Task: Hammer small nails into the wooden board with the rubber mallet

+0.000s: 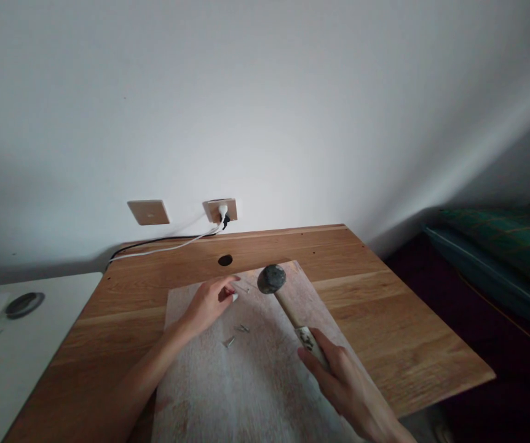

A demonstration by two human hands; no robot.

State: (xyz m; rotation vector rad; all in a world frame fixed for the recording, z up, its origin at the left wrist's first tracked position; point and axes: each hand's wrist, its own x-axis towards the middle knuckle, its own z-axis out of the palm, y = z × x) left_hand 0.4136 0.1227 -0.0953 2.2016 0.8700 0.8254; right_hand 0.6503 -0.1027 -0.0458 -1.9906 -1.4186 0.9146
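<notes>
Right hand (339, 375) closed around the white grip (310, 346) of a mallet (288, 309), fingers and thumb wrapped on opposite sides; shaft wood-coloured, slanting far and left from the fist. Mallet's dark, rounded head (272, 279) appears above the far right part of a pale, worn board (209, 397); whether it touches the surface cannot be told. Left hand (210, 303) over the far left part of the board, fingers bent, thumb and forefinger close together. A thin nail (242, 287) shows just right of these fingertips; cannot tell whether it is pinched or lies loose. A small white patch at the thumb is too small to identify. Nearer than the left hand, loose nails lie on the board: a small cluster (243, 328), and just left and near of it another piece (229, 342), its exact count unclear. Board lies on a wood-grain desk (398, 332), its far edge short of a dark round hole (225, 260) in the desktop. Beyond, on the pale wall (292, 123): a socket plate (206, 211) holding a white plug (222, 210) and a black plug (226, 221), with a white cable (163, 250) and a black cable (154, 239) running left along the desk's far edge; a second wall plate (148, 212) left of the socket. Far left, a white tabletop (39, 375) beside the desk bears a dark round object (25, 305). Right of the desk, a striped green cushion (509, 234) sits above a blue-grey one (481, 264), by a dark purple surface (490, 332).
</notes>
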